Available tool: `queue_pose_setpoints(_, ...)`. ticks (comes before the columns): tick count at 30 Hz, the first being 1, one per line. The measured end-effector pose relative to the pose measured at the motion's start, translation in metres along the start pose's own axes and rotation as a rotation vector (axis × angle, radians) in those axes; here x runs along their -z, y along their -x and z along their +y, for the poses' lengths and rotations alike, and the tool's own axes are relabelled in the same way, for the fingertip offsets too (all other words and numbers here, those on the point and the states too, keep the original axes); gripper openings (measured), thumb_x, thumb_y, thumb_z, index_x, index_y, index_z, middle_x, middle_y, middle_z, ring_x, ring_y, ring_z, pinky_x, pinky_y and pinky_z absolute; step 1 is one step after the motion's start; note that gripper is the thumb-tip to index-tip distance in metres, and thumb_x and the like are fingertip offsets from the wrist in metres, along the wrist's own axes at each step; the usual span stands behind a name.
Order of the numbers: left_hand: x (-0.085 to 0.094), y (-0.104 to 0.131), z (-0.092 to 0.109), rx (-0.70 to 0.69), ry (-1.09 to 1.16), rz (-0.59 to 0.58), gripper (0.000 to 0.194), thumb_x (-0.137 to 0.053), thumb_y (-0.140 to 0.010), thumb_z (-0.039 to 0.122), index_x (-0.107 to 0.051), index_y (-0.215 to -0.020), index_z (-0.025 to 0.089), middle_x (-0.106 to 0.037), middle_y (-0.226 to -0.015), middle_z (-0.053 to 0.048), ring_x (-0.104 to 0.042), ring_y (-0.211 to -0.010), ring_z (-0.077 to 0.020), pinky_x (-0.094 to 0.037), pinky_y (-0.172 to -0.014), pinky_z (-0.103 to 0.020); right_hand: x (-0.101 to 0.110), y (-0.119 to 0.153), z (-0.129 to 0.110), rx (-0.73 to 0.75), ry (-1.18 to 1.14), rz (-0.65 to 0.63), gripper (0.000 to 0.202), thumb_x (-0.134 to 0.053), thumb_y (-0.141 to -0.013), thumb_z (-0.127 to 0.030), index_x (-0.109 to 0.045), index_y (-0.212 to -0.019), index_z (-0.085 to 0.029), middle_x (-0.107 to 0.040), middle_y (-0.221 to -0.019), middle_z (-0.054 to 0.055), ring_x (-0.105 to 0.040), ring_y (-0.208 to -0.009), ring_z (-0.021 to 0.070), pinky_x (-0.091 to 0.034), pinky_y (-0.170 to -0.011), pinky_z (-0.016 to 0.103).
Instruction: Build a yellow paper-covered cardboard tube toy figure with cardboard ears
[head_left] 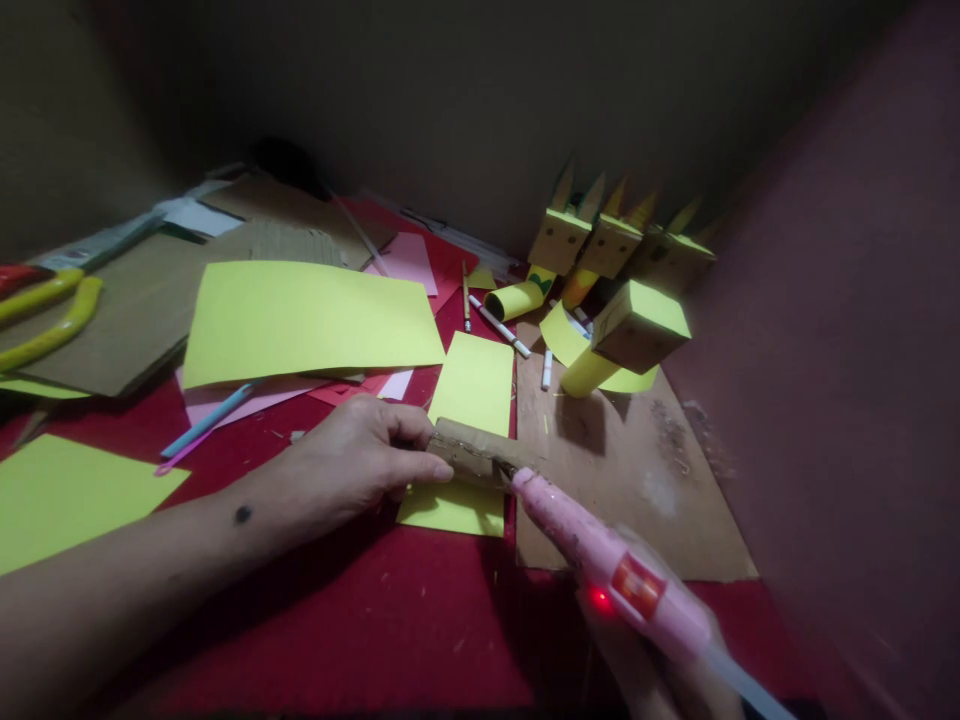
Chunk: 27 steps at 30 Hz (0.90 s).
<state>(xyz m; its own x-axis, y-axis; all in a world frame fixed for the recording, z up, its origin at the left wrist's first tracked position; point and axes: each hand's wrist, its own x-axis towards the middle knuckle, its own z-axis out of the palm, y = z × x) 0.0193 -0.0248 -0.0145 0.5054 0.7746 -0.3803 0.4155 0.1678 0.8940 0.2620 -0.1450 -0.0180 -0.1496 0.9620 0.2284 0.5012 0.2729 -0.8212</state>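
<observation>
Between thumb and fingers, my left hand pinches the left end of a small brown cardboard piece. That piece is held over a yellow paper strip, whose ends show above and below it. My right hand is wrapped round a pink glue gun with a red light glowing on its side. The gun's nozzle touches or nearly touches the right end of the cardboard piece, where a line of glue seems to run along the edge.
Cardboard box-headed figures stand at the back right, one nearer on a brown board. Large yellow paper, a blue stick and yellow-handled scissors lie left. A wall rises right.
</observation>
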Motion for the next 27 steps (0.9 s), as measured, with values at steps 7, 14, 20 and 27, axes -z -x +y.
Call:
queue_pose_setpoints(7,0.000,-0.002,-0.001,-0.014,-0.006,0.013,0.022,-0.072,-0.065,0.035,-0.079,-0.077,0.018,-0.066,-0.061,-0.001,-0.048,-0.051,-0.0113,-0.034,-0.047,-0.024,-0.006,0.025,0.018,-0.077,0.181,-0.073,0.039,-0.054,-0.095,-0.041,-0.068,-0.131,-0.032,-0.078,-0.099,0.007,-0.074,-0.103,0.0341,-0.065,-0.084,0.042)
queue_pose_setpoints(14,-0.001,-0.001,0.000,0.012,-0.030,0.024,0.023,-0.072,-0.065,0.035,-0.080,-0.080,0.020,-0.066,-0.061,0.000,-0.046,-0.050,-0.0109,-0.031,-0.046,-0.024,0.006,0.021,0.024,-0.036,0.215,-0.127,0.037,-0.052,-0.097,-0.032,-0.068,-0.130,-0.031,-0.076,-0.114,0.006,-0.074,-0.103,0.0293,-0.065,-0.083,0.035)
queue_pose_setpoints(20,0.000,0.001,0.001,0.021,-0.006,0.011,0.021,-0.073,-0.065,0.035,-0.079,-0.078,0.020,-0.067,-0.063,-0.001,-0.050,-0.053,-0.0120,-0.033,-0.048,-0.024,0.009,0.015,0.014,-0.029,0.144,-0.128,0.038,-0.049,-0.099,-0.030,-0.066,-0.133,-0.031,-0.074,-0.123,0.002,-0.073,-0.108,0.0278,-0.065,-0.088,0.036)
queue_pose_setpoints(27,-0.001,0.001,0.002,0.018,0.014,0.011,0.015,-0.074,-0.064,0.034,-0.075,-0.068,0.020,-0.060,-0.053,0.002,-0.045,-0.046,-0.0107,-0.031,-0.044,-0.024,0.009,0.011,0.007,-0.060,-0.027,-0.073,0.033,-0.058,-0.096,-0.025,-0.070,-0.126,-0.030,-0.075,-0.120,0.002,-0.072,-0.112,0.0270,-0.064,-0.091,0.034)
